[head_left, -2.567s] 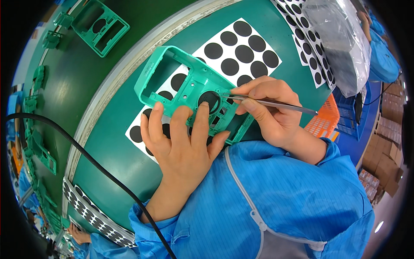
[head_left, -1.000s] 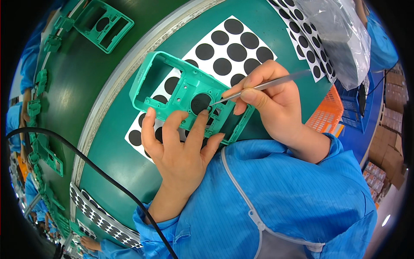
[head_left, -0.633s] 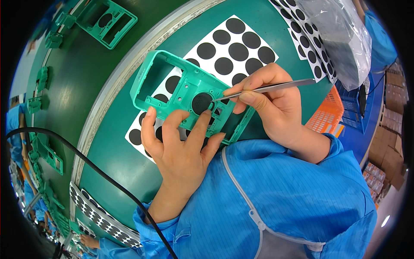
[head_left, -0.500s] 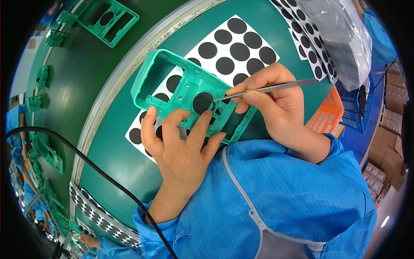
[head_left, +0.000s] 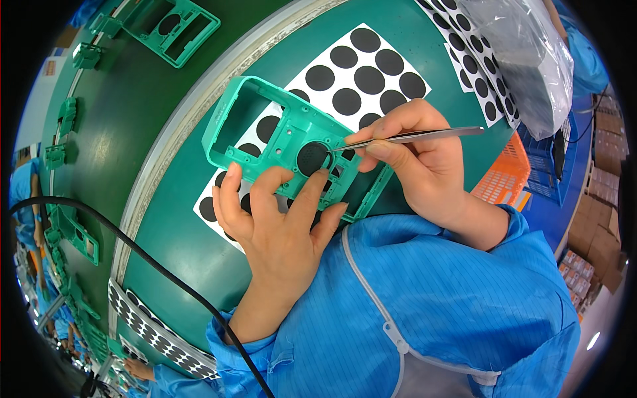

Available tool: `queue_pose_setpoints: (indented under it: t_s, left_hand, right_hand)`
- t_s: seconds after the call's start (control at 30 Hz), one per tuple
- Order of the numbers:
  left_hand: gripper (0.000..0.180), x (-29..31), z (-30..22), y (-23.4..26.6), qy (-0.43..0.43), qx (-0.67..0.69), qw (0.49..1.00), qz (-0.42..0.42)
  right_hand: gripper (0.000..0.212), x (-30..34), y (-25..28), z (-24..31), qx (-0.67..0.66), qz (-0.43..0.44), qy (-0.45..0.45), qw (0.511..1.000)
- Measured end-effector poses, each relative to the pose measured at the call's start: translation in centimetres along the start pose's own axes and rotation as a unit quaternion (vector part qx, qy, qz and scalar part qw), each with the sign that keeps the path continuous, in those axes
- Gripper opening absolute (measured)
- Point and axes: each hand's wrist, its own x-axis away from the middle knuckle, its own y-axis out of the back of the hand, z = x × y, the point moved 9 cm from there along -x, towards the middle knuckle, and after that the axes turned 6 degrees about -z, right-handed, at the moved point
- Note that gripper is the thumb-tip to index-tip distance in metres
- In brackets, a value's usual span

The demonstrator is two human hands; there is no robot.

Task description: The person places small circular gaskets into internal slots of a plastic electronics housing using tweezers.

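A green plastic housing [head_left: 271, 154], with a large rectangular opening at one end, lies tilted over a white sheet of black round stickers [head_left: 369, 79]. My left hand [head_left: 275, 222] steadies it with fingers spread along its near edge. Its index fingertip touches the lower rim of a round recess where a black disc [head_left: 310, 159] sits. My right hand [head_left: 421, 159] pinches metal tweezers [head_left: 431, 134] between thumb and fingers. The tweezers' tips meet the right edge of the disc. Whether they grip that edge is too small to tell.
Past a pale rail [head_left: 199, 86], similar green housings [head_left: 189, 40] lie on a dark green belt. More sticker sheets [head_left: 162, 331] lie lower left. A black cable [head_left: 133, 242] crosses the left side. A clear plastic bag [head_left: 524, 60] and an orange basket [head_left: 501, 176] are at right.
My right hand has shifted slightly left, and the tweezers' rear end has dipped. My left hand and its housing have stayed put. Housings on the belt have slid a little up and right.
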Motion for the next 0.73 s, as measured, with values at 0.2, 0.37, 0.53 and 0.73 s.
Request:
queue_pose_setpoints:
  t_s: [0.2,0.37,0.53,0.73]
  left_hand:
    - [0.042,0.06,0.0,0.03,-0.004,-0.004,1.0,-0.005]
    - [0.042,0.07,0.03,-0.27,-0.001,-0.021,1.0,0.017]
    - [0.04,0.01,-0.17,-0.28,0.0,-0.032,0.999,0.023]
    - [0.045,0.2,-0.15,-0.24,-0.007,-0.044,0.999,0.013]
  right_hand:
    - [0.009,-0.12,-0.36,0.41,0.064,0.032,0.006,0.997]
    - [0.009,-0.14,-0.39,0.41,0.074,0.034,0.004,0.997]
    - [0.004,0.1,-0.09,-0.19,0.053,-0.007,-0.006,0.999]
    - [0.006,0.17,-0.17,0.1,0.057,-0.008,0.034,0.998]
